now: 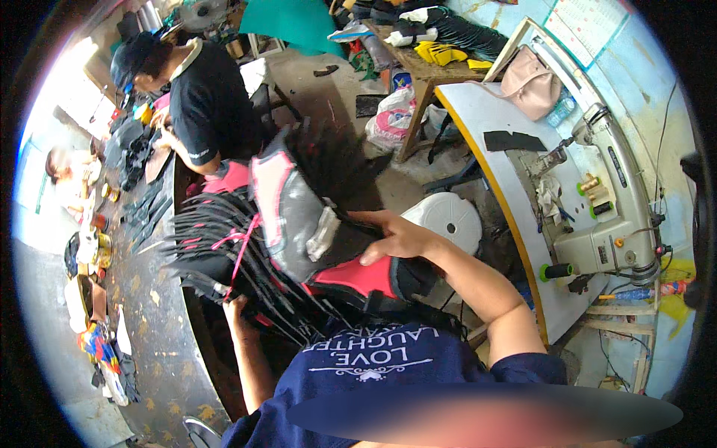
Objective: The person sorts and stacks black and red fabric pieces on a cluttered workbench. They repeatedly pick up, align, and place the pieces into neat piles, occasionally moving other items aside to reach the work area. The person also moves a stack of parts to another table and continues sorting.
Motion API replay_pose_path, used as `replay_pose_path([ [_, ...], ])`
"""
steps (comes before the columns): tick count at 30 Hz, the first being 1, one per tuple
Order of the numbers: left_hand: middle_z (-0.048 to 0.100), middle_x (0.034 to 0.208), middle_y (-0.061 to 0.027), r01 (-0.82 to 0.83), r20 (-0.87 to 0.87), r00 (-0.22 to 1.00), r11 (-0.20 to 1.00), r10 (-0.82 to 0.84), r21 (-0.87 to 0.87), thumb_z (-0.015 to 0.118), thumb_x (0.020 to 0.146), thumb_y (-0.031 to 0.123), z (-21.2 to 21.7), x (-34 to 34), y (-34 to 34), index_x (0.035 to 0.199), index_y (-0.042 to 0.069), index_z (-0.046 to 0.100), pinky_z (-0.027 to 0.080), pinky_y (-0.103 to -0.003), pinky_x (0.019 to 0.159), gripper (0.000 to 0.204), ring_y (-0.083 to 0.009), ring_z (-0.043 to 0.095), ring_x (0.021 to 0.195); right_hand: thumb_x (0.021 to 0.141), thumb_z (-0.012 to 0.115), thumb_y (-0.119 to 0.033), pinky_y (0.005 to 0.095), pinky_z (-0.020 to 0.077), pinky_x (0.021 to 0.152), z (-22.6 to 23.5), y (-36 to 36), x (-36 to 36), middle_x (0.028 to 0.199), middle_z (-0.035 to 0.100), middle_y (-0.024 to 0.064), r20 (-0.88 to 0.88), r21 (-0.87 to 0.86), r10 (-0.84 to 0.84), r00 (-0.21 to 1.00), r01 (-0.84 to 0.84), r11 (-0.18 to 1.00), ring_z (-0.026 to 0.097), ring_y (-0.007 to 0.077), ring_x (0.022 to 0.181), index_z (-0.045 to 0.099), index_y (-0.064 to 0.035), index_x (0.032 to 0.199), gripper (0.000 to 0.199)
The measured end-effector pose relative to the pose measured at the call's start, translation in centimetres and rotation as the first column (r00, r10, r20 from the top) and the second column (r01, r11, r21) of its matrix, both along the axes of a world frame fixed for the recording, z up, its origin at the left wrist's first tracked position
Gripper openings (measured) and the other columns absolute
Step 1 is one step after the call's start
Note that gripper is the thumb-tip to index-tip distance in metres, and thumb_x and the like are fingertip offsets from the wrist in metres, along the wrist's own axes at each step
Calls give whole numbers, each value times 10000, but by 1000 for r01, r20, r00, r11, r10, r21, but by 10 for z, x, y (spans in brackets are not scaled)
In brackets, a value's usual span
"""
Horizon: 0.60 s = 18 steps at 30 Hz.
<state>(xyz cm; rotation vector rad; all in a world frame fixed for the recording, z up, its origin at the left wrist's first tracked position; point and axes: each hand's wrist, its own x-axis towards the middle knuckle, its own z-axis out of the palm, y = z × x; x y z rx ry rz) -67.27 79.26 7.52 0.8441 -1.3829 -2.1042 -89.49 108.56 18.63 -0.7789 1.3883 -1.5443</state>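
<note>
Right hand [392, 239] has a solid grip on the black-and-pink bundle [295, 235], thumb flat on top, fingers mostly tucked out of sight. The bundle lies to that hand's left, its top piece [272, 190] slanting long-ways from far left to near right, so the right hand's got the near-right end. That forearm angles in from the lower right, elbow out. Left hand [235, 308] sits low by the pink tie's [240, 257] bottom end, forearm near upright; can't tell if it's pinching anything. Bundle's up off the desk [160, 321], just beside its right edge, white stool [444, 213] beyond
</note>
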Motion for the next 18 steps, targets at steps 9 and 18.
replay_pose_path([
  [9, 594, 846, -50, 333, -2, 943, 940, -334, 80, 613, 688, 136, 11, -148, 44, 1031, 7, 572, 541, -339, 708, 368, -189, 613, 748, 679, 697, -46, 271, 441, 903, -4, 104, -37, 1132, 600, 56, -19, 77, -392, 920, 392, 917, 538, 120, 1028, 474, 43, 1298, 664],
  [18, 526, 869, -33, 518, 63, 848, 849, -526, 105, 669, 664, 184, 15, -310, 37, 1091, 72, 465, 470, -308, 660, 486, -156, 533, 730, 674, 701, -61, 275, 409, 937, -13, 108, -129, 1132, 602, 43, -81, 21, -580, 811, 583, 812, 539, 133, 1011, 522, 18, 1248, 606],
])
